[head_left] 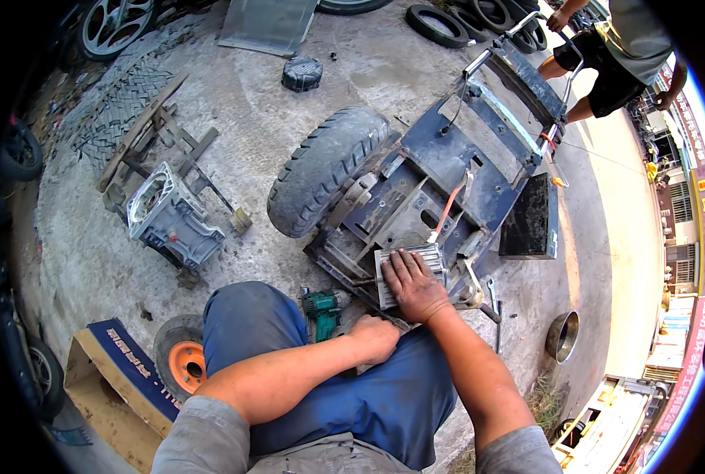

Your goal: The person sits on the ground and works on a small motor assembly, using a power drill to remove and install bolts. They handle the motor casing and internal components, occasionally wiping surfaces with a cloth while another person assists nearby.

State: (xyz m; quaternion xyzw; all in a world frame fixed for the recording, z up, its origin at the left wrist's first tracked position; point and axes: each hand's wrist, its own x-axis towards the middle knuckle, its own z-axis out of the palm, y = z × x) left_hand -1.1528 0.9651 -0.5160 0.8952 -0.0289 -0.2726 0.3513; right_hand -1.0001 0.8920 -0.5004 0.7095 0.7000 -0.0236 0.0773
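Metal box [435, 260], finned on top, is sitting at the near end of a cart frame [439, 162], under the person's right hand [416, 287], whose grip is spreading flat, clasping nothing. The left hand [375, 338] is resting as a closed fist beside the frame's edge; whether it is holding anything cannot be told. Were the right palm slipping, the box, if unfastened, could be sliding toward the left knuckles, with a green drill [322, 305] lying nearby.
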